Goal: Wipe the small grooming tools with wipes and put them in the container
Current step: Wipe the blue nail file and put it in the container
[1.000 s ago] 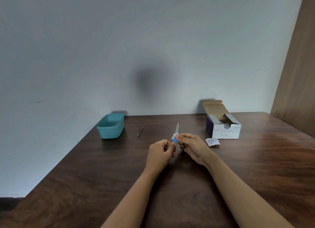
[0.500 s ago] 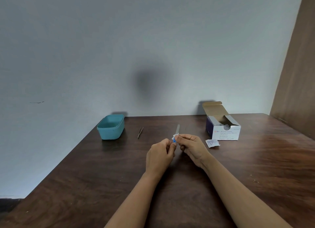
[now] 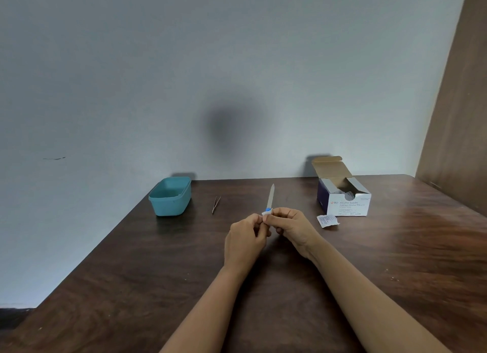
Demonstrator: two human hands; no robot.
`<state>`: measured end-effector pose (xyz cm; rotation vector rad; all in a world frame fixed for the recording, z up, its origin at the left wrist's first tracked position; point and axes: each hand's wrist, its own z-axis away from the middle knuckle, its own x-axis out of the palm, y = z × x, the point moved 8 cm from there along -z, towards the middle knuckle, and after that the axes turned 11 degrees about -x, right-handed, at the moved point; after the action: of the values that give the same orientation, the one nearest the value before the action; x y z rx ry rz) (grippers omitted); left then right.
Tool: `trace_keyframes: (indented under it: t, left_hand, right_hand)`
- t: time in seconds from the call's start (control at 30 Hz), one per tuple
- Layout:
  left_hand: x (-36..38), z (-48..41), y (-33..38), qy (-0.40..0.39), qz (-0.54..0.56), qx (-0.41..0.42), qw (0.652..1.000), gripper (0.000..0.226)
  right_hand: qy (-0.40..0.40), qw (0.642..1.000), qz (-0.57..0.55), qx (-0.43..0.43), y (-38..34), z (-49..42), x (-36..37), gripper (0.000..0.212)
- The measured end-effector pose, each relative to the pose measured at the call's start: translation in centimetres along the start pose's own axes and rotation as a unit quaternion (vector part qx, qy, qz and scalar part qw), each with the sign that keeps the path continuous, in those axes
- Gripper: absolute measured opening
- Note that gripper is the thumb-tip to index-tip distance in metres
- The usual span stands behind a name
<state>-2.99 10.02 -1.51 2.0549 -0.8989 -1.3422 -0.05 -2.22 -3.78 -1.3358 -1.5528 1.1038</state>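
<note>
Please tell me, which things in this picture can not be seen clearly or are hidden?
- Nail file handle, head view: covered by the left hand, right hand and the wipe.
- Swab box contents: hidden by its flaps.
- Small print on the box and torn packet: too small.
- Tweezers tips: too small.
- Container floor: partly hidden by its near wall.

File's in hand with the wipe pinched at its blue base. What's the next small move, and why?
Probably slide the wipe up the nail file toward its tip. The wipe sits only at the blue base, pinched between left hand and right hand, and the blade above is bare. The teal container can wait.
</note>
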Motion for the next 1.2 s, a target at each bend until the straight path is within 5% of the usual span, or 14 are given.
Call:
trace_keyframes:
  t: [0.43, 0.8, 1.0, 1.2]
  left_hand:
    - [0.4, -0.5, -0.8, -0.027, 0.068, -0.030, 0.997, 0.018]
    - [1.2, -0.9, -1.4, -0.042, 0.070, -0.041, 0.996, 0.024]
    - [1.2, -0.9, -1.4, -0.053, 0.088, -0.044, 0.994, 0.019]
    - [1.2, -0.7, -1.3, -0.054, 0.091, -0.050, 0.993, 0.017]
  right_hand:
    - [0.072, 0.989, -0.006, -0.129, -2.0, 0.5, 0.4, 0.021]
    - [0.060, 0.996, -0.038, -0.048, -1.1, 0.3, 0.1, 0.015]
    - [0.066, 0.995, -0.033, -0.066, -2.1, 0.9, 0.3, 0.006]
    - [0.084, 0.992, -0.022, -0.087, -2.2, 0.8, 0.3, 0.019]
